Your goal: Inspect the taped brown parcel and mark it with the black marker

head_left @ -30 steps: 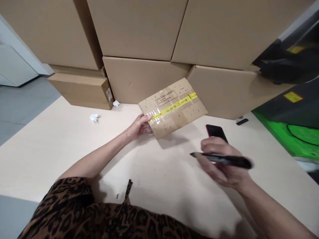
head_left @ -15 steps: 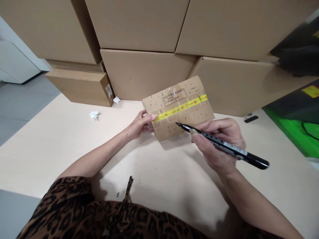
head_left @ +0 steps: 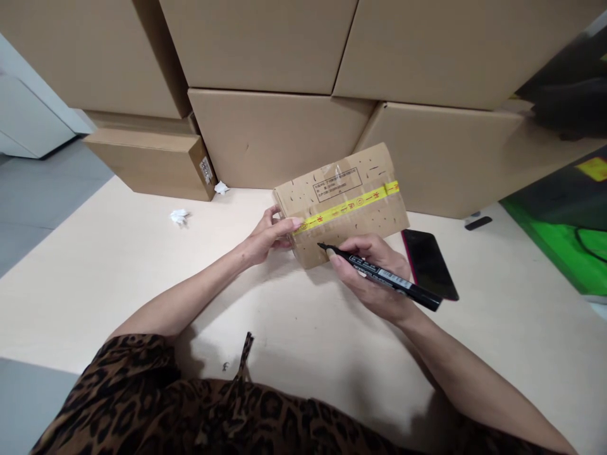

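A small cardboard box [head_left: 365, 221] is tilted up above the table, with yellow tape [head_left: 339, 210] printed in red across its face. Printed text in a frame and many short black pen marks cover that face. My left hand [head_left: 271, 235] grips the box at its left edge, thumb on the tape and fingers behind. In my right hand [head_left: 374, 272] is a black marker [head_left: 389, 281], uncapped, its tip at the lower left part of the box face. Whether the tip touches the cardboard I cannot tell.
Large cardboard boxes [head_left: 279, 136] are stacked along the back. A flatter box [head_left: 147, 161] stands at the left, near two crumpled white scraps [head_left: 179, 217]. On the table [head_left: 265, 322] lie a dark phone [head_left: 430, 264] and a small black piece [head_left: 478, 223].
My right hand has moved left with the marker, bringing its tip lower and further left on the box. The phone behind that hand has come into view. My left hand keeps its hold.
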Available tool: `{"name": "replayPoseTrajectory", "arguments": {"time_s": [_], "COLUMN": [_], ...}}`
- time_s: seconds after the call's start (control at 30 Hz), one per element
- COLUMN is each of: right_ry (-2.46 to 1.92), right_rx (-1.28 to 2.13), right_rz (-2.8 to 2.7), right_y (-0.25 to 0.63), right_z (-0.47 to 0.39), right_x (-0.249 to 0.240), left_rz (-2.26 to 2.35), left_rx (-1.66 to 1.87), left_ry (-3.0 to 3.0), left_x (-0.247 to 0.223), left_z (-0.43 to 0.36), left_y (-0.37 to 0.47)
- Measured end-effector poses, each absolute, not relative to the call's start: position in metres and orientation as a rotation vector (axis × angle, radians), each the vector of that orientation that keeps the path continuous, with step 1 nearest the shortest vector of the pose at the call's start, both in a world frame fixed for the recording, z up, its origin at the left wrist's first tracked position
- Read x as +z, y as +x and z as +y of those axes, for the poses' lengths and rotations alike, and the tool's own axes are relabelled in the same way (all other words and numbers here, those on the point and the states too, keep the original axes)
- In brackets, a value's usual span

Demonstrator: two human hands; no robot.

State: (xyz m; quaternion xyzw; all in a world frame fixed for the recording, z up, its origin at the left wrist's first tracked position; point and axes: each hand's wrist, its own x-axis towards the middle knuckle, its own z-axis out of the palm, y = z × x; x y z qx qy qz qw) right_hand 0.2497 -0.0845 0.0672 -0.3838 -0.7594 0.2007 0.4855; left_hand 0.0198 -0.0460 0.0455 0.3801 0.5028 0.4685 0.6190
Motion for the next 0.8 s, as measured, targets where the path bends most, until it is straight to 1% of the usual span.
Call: {"name": "replayPoseTrajectory", "arguments": {"time_s": [0.47,0.63,0.8], "right_ry": [-0.767,-0.777,-0.802], "right_rx": [0.327,0.340,0.294], "right_rz": [-1.932,-2.006,-1.957], "right_y": [0.247,0.251,0.252], "right_z": [-0.079,-0.079,-0.082], "right_x": [0.057,0.063,0.070], "left_rz": [1.190,1.180,1.190], "left_rx": [1.084,1.072,1.070], "left_ry": [0.905,0.909,0.895], "left_x": [0.050,0.052,0.050], "left_z": [-0.048,-0.049,-0.047], "left_y": [0.024,0.024,0.023]}}
